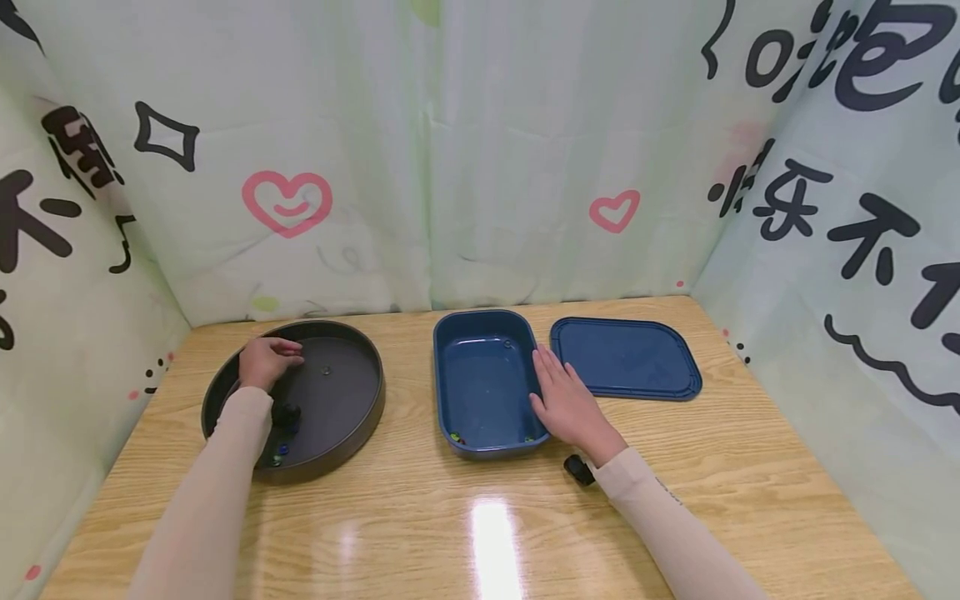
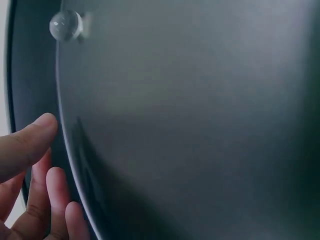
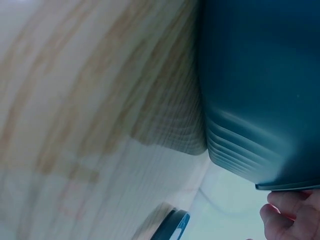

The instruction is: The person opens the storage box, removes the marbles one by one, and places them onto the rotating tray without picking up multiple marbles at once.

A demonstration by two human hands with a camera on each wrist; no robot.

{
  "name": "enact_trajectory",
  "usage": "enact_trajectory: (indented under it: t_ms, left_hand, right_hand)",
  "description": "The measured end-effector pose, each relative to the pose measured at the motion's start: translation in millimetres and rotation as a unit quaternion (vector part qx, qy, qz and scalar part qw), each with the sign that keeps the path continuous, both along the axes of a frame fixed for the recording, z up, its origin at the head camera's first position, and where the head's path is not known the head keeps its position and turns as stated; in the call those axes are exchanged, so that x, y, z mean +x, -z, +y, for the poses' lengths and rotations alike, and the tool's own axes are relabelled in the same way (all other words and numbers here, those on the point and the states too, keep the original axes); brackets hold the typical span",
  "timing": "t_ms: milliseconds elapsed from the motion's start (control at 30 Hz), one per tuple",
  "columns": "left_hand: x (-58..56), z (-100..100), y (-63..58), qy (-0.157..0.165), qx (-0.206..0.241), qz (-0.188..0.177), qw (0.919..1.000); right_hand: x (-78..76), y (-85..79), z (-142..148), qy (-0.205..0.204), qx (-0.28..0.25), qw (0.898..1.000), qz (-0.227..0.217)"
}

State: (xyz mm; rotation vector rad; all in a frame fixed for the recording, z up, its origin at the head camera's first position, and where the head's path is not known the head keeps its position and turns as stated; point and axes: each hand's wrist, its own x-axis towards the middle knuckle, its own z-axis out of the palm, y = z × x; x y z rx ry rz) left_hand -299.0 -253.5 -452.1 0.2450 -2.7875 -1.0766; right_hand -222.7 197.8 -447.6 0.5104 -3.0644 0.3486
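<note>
My left hand (image 1: pixel 270 361) hangs over the left part of a dark round pan (image 1: pixel 363 433). In the left wrist view, thumb and fingers are loosely bent near the pan's wall, with nothing seen between them. A clear glass marble (image 2: pixel 65 26) lies by the wall there. Blue (image 1: pixel 283 449) and green marbles (image 1: pixel 277 460) sit at the pan's near side. My right hand (image 1: pixel 566 404) rests with straight fingers along the right rim of a blue rectangular container (image 1: pixel 491 379). Small green and red marbles (image 1: pixel 457 437) lie in that container's near left corner, and another piece (image 1: pixel 529 438) near right.
A blue lid (image 1: pixel 626 358) lies flat to the right of the container. Wood-grain table (image 1: pixel 405 517) runs under everything. Printed curtains (image 1: pixel 480 167) stand behind and on both sides. A small black wrist camera (image 1: pixel 578 470) sits beneath the right wrist.
</note>
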Motion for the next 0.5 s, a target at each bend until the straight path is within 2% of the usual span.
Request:
enact_trajectory:
  t_ms: [267,500]
  left_hand:
    - [0.0,-5.0,2.5,-0.022,0.006,-0.024,0.9994]
    - [-0.4,-7.6,3.8,-0.019,0.005,-0.039,0.999]
  right_hand:
    - [0.3,-1.1,-0.5,-0.001,0.002,1.0,0.004]
    - [0.2,-0.4,-0.4,0.0,0.004,1.0,0.003]
